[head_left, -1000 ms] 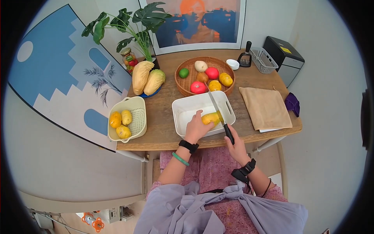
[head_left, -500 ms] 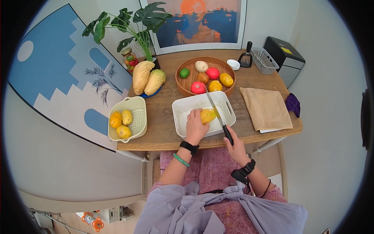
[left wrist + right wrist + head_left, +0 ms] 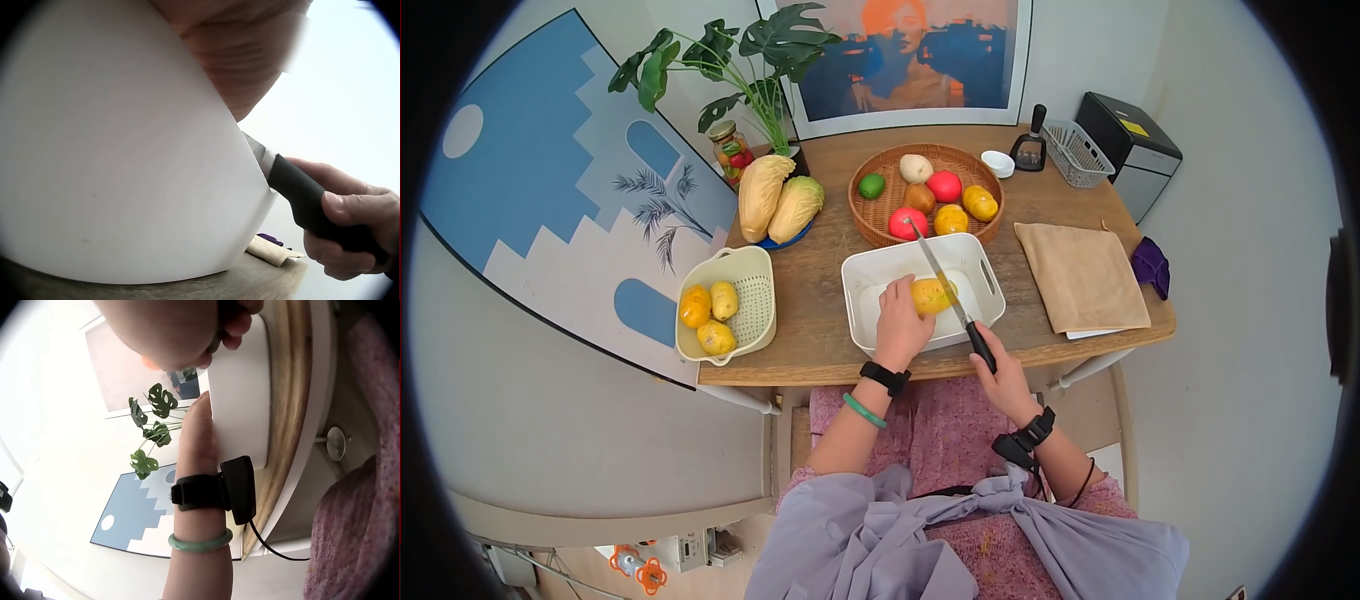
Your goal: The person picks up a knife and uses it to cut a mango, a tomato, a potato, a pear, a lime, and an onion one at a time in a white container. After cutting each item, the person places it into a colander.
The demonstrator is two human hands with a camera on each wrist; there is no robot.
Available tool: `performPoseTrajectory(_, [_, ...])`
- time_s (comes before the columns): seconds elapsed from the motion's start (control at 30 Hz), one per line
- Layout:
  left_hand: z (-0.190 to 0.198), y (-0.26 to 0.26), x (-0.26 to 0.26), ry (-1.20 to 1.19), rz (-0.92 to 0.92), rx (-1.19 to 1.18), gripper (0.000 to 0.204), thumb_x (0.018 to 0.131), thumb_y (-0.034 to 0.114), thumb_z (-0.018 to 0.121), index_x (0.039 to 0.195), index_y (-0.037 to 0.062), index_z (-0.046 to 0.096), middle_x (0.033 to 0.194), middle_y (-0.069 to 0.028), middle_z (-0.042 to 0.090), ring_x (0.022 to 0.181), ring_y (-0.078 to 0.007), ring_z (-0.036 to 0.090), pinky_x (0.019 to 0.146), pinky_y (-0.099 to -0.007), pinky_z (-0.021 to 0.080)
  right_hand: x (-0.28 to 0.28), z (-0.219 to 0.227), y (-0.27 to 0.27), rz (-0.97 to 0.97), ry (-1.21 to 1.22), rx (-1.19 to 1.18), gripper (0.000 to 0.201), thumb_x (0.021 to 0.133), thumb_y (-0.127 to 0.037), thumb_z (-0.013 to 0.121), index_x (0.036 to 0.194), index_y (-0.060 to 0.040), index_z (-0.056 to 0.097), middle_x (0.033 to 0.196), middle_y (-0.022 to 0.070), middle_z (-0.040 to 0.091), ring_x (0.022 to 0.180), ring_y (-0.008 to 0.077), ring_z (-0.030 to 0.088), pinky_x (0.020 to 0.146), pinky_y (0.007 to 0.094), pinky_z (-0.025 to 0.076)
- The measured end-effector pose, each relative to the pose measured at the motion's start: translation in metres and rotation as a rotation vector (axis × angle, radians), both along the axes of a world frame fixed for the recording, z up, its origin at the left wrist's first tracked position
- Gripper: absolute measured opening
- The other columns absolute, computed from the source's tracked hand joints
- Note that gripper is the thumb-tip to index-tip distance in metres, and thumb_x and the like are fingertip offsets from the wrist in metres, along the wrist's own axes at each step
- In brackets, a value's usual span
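Note:
A yellow fruit point(image 3: 932, 295) is over the white bin point(image 3: 870, 280), gripped at its left side by the left hand point(image 3: 903, 322). The right hand point(image 3: 1003, 378) holds a long knife point(image 3: 947, 284) by its black handle, fingers wrapped round it; the blade crosses over the fruit, its tip pointing up and left towards the wicker basket point(image 3: 868, 217). In the left wrist view the right hand point(image 3: 353, 222) shows closed on the black handle point(image 3: 303, 194), the bin's wall point(image 3: 125, 162) hiding most of the blade and the fruit.
Left of the bin, a pale green basket point(image 3: 758, 310) holds several yellow fruits. Cabbages point(image 3: 765, 200) lie behind it. The wicker basket holds assorted produce. At the right lie a tan cloth point(image 3: 1083, 277), a purple cloth point(image 3: 1150, 268) and a grey basket point(image 3: 1080, 155).
The left hand and the fruit have shifted left, the hand now further round the fruit's left side. The knife has moved left, its blade tip swinging left, and lies across the fruit.

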State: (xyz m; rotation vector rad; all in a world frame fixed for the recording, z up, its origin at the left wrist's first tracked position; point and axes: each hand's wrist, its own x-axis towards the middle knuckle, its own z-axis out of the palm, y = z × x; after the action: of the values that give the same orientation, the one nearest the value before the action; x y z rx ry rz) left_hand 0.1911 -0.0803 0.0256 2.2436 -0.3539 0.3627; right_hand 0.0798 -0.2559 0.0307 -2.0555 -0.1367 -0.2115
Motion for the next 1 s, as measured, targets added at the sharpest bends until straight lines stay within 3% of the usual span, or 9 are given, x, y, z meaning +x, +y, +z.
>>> performPoseTrajectory(0.03, [0.001,0.0,0.0,0.004,0.004,-0.006,0.061,0.07,0.003,0.064,0.127,-0.0003,0.044,0.121,-0.0219,0.049,0.114,-0.0414,0.046,0.097,-0.045,0.042,0.001,0.0,0.0,0.015,0.084,0.008,0.049,0.094,-0.01,0.055,0.141,-0.0059,0.04,0.124,0.0231,0.058,0.109,0.0309,0.062,0.09,0.0334,0.047])
performPoseTrajectory(0.13, [0.003,0.001,-0.001,0.029,0.02,-0.004,0.06,0.07,0.003,0.064,0.127,-0.0005,0.044,0.121,-0.0222,0.049,0.114,-0.0413,0.046,0.097,-0.0451,0.043,0.0,-0.004,0.003,-0.026,-0.061,-0.005,0.049,0.094,-0.011,0.055,0.141,-0.0068,0.04,0.123,0.023,0.059,0.107,0.0315,0.063,0.089,0.0337,0.047])
performPoseTrajectory(0.27, [0.002,-0.001,0.0,0.027,0.02,0.0,0.059,0.071,0.005,0.065,0.126,-0.001,0.044,0.121,-0.0223,0.049,0.114,-0.0411,0.046,0.096,-0.0451,0.043,0.0,-0.003,0.001,-0.005,0.03,-0.017,0.05,0.094,-0.011,0.056,0.141,-0.0072,0.04,0.123,0.0234,0.059,0.107,0.0332,0.063,0.088,0.0339,0.047])
performPoseTrajectory(0.37, [0.0,0.001,0.001,-0.009,0.037,-0.007,0.054,0.075,0.011,0.065,0.124,-0.0015,0.047,0.118,-0.0215,0.051,0.11,-0.0407,0.049,0.094,-0.0451,0.044,0.002,-0.008,0.003,-0.011,-0.044,-0.013,0.05,0.094,-0.011,0.056,0.141,-0.0068,0.039,0.124,0.0238,0.058,0.108,0.0344,0.062,0.089,0.0339,0.047])
performPoseTrajectory(0.43, [-0.004,0.0,0.005,-0.023,0.049,0.008,0.049,0.079,0.019,0.065,0.121,-0.0022,0.051,0.114,-0.0207,0.054,0.106,-0.0395,0.052,0.091,-0.0456,0.046,0.002,-0.012,0.003,-0.033,-0.148,-0.019,0.051,0.094,-0.013,0.056,0.142,-0.011,0.039,0.115,0.0263,0.061,0.1,0.0405,0.063,0.083,0.0392,0.05])
performPoseTrajectory(0.57, [-0.009,0.001,0.007,0.005,0.073,0.068,0.049,0.081,0.027,0.064,0.119,-0.0025,0.054,0.112,-0.0205,0.056,0.104,-0.0379,0.054,0.087,-0.046,0.047,0.0,-0.002,0.002,-0.022,0.023,0.007,0.05,0.094,-0.011,0.055,0.141,-0.0065,0.04,0.125,0.0242,0.058,0.11,0.0345,0.061,0.09,0.034,0.047])
performPoseTrajectory(0.63, [-0.006,0.0,0.005,0.036,0.093,0.1,0.054,0.078,0.032,0.066,0.119,-0.0016,0.055,0.112,-0.0201,0.057,0.104,-0.0371,0.055,0.086,-0.0471,0.047,0.002,-0.007,0.002,-0.053,-0.12,-0.002,0.051,0.094,-0.013,0.055,0.142,-0.0109,0.039,0.117,0.0265,0.06,0.103,0.04,0.062,0.084,0.0384,0.049])
performPoseTrajectory(0.83, [0.008,0.0,0.001,0.304,0.024,0.156,0.062,0.074,0.031,0.069,0.126,0.0037,0.05,0.112,-0.0179,0.057,0.101,-0.0369,0.057,0.083,-0.0494,0.047,0.004,-0.009,0.001,-0.052,-0.115,-0.01,0.051,0.094,-0.012,0.055,0.142,-0.0108,0.039,0.116,0.0271,0.061,0.103,0.041,0.062,0.084,0.0384,0.05])
performPoseTrajectory(1.0, [-0.003,0.0,0.001,0.13,0.103,0.203,0.065,0.069,0.025,0.073,0.127,0.0064,0.048,0.116,-0.0161,0.053,0.107,-0.0352,0.053,0.084,-0.0487,0.044,0.002,-0.01,0.0,-0.049,-0.112,-0.024,0.05,0.094,-0.012,0.055,0.142,-0.0108,0.04,0.116,0.0271,0.061,0.103,0.0413,0.062,0.083,0.0383,0.05])
